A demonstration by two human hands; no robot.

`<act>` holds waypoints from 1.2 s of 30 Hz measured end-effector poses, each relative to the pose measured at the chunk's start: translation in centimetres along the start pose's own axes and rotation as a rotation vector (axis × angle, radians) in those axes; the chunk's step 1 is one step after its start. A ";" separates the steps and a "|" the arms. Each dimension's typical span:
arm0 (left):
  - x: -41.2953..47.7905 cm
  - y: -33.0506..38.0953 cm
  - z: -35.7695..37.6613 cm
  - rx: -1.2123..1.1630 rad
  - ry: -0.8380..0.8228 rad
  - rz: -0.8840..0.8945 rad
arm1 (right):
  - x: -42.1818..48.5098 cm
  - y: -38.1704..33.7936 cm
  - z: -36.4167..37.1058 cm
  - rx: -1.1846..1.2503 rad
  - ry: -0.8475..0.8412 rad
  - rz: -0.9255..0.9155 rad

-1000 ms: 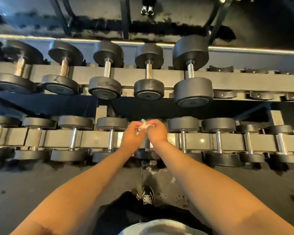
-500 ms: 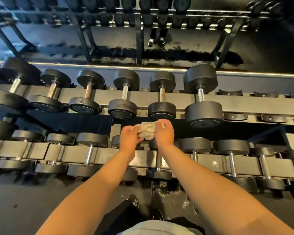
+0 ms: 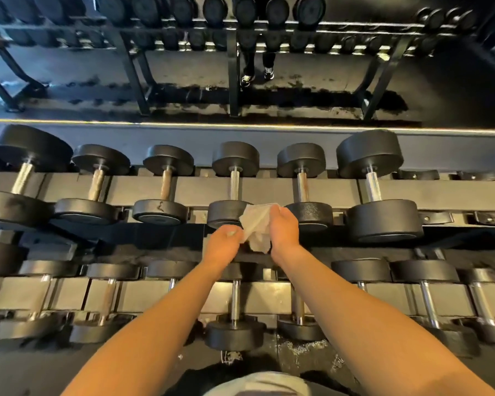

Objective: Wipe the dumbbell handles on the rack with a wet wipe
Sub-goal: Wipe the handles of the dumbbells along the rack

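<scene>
A white wet wipe (image 3: 256, 225) hangs spread between my two hands, in front of the upper shelf of the dumbbell rack (image 3: 269, 187). My right hand (image 3: 283, 231) grips its top right corner. My left hand (image 3: 222, 242) pinches its lower left edge. Just behind the wipe sit two black dumbbells with steel handles, one handle (image 3: 235, 184) to the left and another handle (image 3: 302, 187) to the right. Neither hand touches a dumbbell. The lower shelf (image 3: 269, 295) carries several more dumbbells under my forearms.
A large dumbbell (image 3: 375, 187) stands right of my hands, with vacant cradles (image 3: 437, 218) beyond it. A mirror above the rack reflects the rack and a person's legs (image 3: 257, 67). My shoe (image 3: 230, 358) shows on the dark floor below.
Both hands have risen from the lower shelf up to the front of the upper shelf. The wipe, bunched between the hands a second ago, is now pulled open.
</scene>
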State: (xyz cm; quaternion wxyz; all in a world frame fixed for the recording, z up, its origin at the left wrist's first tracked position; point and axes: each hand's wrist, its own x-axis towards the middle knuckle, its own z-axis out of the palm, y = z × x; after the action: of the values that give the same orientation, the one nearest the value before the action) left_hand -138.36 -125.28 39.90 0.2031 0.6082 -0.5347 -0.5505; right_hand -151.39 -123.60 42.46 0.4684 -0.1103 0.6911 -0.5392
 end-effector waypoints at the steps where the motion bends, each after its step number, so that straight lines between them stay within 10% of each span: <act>1: 0.5 0.2 -0.7 0.011 -0.013 0.047 | 0.1 -0.2 1.0 -0.006 0.003 -0.002; 8: 2.4 1.8 -4.5 -0.123 -0.245 0.179 | 0.4 -1.5 4.1 -0.117 -0.056 -0.005; 21: 4.9 3.6 -6.5 -0.506 -0.035 0.117 | 1.7 -4.5 1.3 0.135 -0.462 0.134; 31: 4.5 6.3 -7.3 -0.099 -0.154 0.273 | 3.9 -6.3 1.3 -0.335 -0.484 -0.338; 36: 4.7 6.9 -6.0 0.303 0.058 0.370 | 6.0 -6.6 0.8 -0.695 -0.462 -0.601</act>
State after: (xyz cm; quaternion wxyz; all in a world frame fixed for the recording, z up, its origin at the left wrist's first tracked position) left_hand -136.84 -133.79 45.38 0.2224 0.5390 -0.7074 -0.3995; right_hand -156.31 -130.69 44.93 0.3690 -0.5693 0.6458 -0.3502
